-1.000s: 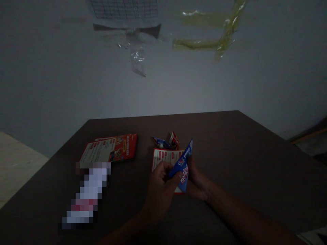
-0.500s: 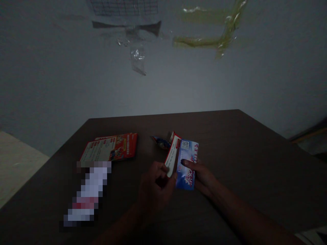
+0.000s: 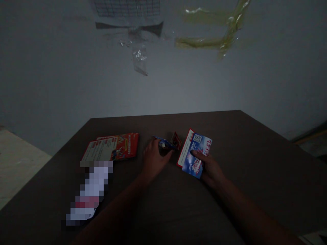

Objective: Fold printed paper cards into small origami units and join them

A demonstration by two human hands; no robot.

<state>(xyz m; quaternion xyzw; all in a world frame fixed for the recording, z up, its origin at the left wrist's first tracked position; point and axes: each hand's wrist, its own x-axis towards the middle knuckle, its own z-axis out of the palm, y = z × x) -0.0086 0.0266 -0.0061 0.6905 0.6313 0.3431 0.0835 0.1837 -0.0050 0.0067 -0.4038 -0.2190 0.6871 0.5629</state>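
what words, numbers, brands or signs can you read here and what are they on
Nothing quotable with certainty.
Blue card in the right hand: large characters, too blurred; QR code visible.
Red-edged card partly behind it: print too small.
Red-and-white cards at left: labels and title too small.
Pixelated item: unreadable.

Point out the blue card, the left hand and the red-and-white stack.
Blue card [image 3: 192, 166]: head view, lower part of its printed face.
Left hand [image 3: 154, 158]: head view, back of the hand.
Red-and-white stack [image 3: 110, 149]: head view, top piece.
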